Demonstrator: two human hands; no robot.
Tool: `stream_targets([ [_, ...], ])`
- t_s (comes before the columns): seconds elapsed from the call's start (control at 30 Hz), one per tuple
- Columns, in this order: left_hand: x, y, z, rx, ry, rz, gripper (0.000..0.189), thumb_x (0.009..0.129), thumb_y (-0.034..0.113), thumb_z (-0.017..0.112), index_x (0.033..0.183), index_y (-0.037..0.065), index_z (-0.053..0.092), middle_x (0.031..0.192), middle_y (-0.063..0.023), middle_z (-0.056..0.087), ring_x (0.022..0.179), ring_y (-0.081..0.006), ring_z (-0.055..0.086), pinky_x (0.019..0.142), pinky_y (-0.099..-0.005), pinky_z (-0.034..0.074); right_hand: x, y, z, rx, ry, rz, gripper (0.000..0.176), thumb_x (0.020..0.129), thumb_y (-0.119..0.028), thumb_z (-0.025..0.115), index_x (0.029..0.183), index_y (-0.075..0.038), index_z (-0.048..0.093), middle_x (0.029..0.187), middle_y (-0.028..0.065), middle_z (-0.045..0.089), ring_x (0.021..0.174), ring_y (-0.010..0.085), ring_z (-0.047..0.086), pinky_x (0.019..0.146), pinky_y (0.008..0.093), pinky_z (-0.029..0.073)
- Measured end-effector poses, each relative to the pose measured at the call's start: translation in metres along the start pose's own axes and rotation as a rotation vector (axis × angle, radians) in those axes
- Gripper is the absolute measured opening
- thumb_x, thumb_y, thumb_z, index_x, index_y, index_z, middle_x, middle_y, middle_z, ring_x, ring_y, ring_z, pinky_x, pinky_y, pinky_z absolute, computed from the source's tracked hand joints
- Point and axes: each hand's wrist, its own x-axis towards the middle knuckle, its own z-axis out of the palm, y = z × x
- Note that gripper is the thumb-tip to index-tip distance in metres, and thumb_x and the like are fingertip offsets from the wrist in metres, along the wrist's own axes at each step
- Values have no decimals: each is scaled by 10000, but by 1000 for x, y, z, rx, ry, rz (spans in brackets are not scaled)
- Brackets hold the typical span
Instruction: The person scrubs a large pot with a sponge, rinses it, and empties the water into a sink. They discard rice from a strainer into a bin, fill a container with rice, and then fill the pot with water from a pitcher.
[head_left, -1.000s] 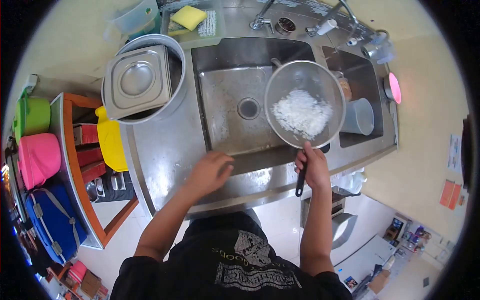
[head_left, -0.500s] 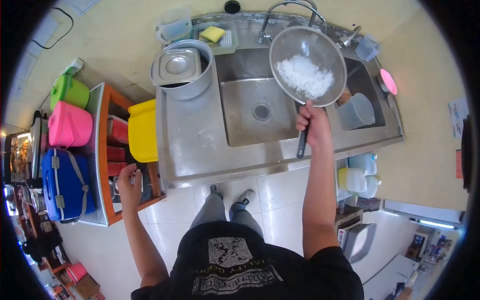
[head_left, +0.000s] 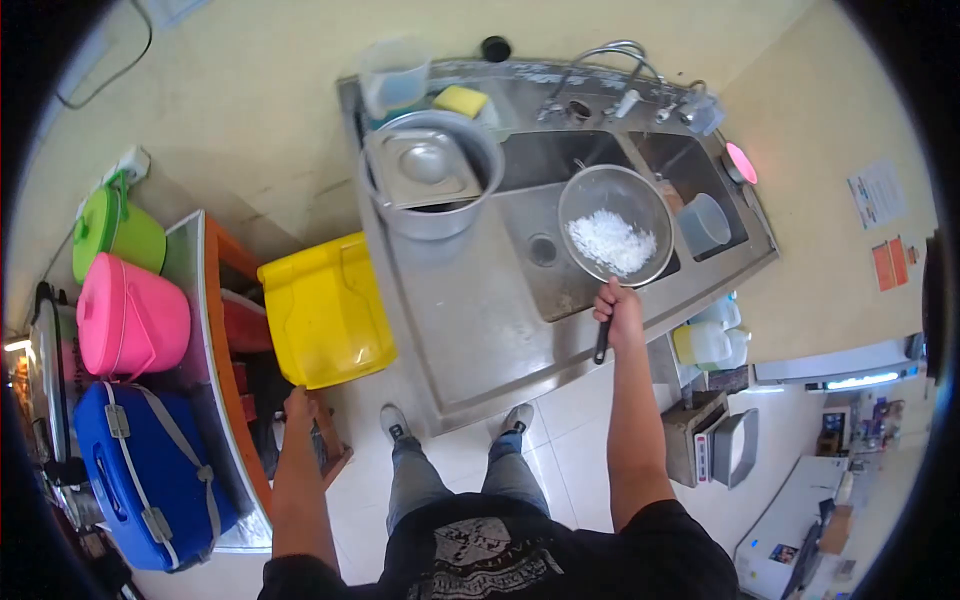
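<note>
Here, a Strainer of White Grains Is Held at the Sink While the Other Hand Reaches the Yellow Container

The person's right hand (head_left: 622,308) is wrapped around the black handle (head_left: 601,345) of a round mesh strainer (head_left: 627,186), fingers curled and closed on it, with the handle's end poking out below the fist. The strainer sits over the right side of the large sink basin (head_left: 543,283), and its bowl hides part of the divider. A heap of white grains (head_left: 612,242) lies in the mesh, gathered toward the side nearer the hand.

The left arm stretches down to the other side, where the left hand (head_left: 299,408) is right at the lower corner of a yellow plastic container (head_left: 330,310). Whether its fingers pinch that corner or only come close, one cannot tell. The container stands between the metal counter (head_left: 455,350) and an orange-framed shelf (head_left: 232,375). On top of the shelf are a green bucket (head_left: 135,235), a pink bucket (head_left: 135,315) and a blue cooler (head_left: 150,470) in a row.

On the counter, a large metal pot (head_left: 430,225) carries a square steel lid (head_left: 420,165) resting aslant in its mouth, and a yellow sponge (head_left: 461,100) lies behind it. A translucent tub (head_left: 703,225) is in the smaller basin (head_left: 682,158), just beyond the strainer.
</note>
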Motion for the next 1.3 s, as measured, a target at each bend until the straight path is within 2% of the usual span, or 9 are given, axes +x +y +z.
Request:
stream_targets([
  [0.07,59,-25,5,-294,-156,-76,207,830,295,591,881,96,600,707,-44,540,518,-156,499,402,-311,402,-4,15,6,38,7,5,273,959,-257,479,735,-135,384,597,-57,291,470,58,259,394,219,207],
  [0.1,71,-33,-1,58,-190,2,241,849,297,579,977,97,619,756,-62,584,517,-182,520,389,-348,399,-11,22,8,88,-16,7,267,957,-264,480,738,-141,390,598,-60,278,472,54,238,392,218,191],
  [0.13,60,-20,10,-290,-114,-223,295,867,269,561,1100,93,604,900,-83,622,644,-211,583,489,-369,460,-20,27,12,106,86,8,251,946,-255,487,742,-149,387,604,-62,263,478,54,214,392,213,176],
  [0.2,157,-82,28,-598,-402,33,439,850,263,572,1252,104,495,1109,-85,587,948,-216,584,772,-357,483,-52,22,36,77,169,-107,248,919,-197,502,720,-149,363,621,-56,278,484,56,224,396,202,167],
  [0.3,137,-75,36,-312,-113,-1,575,845,206,572,1381,193,366,1056,-91,597,879,-189,601,657,-337,503,-94,-6,62,38,77,-153,266,951,-195,478,723,-136,353,617,-52,264,473,50,212,375,198,171],
  [0.67,39,-15,32,-628,-75,-413,449,911,495,479,1233,183,497,1216,-16,513,1047,-198,496,907,-382,403,-189,-26,213,43,-103,-10,324,1016,-249,339,732,-91,345,601,-20,296,409,65,260,302,204,257],
  [0.77,20,-13,15,-779,-100,-335,405,900,383,554,1277,288,439,1240,-10,477,1098,-194,454,900,-391,402,-193,-6,242,-78,-262,116,257,1004,-233,359,779,-111,381,599,-22,312,374,60,216,274,219,218],
  [1.0,-41,124,-6,-579,-495,221,352,906,276,611,1170,50,558,1087,-73,615,897,-170,623,736,-288,528,-193,44,297,-200,-450,334,186,992,-222,396,845,-108,398,579,-23,286,377,59,224,287,222,191],
  [1.3,-32,271,30,-489,-532,208,365,855,346,667,1069,70,561,958,-53,599,844,-164,616,763,-297,539,-186,115,303,-441,-359,543,298,966,-194,458,1200,-11,475,580,-44,258,426,65,255,367,217,189],
])
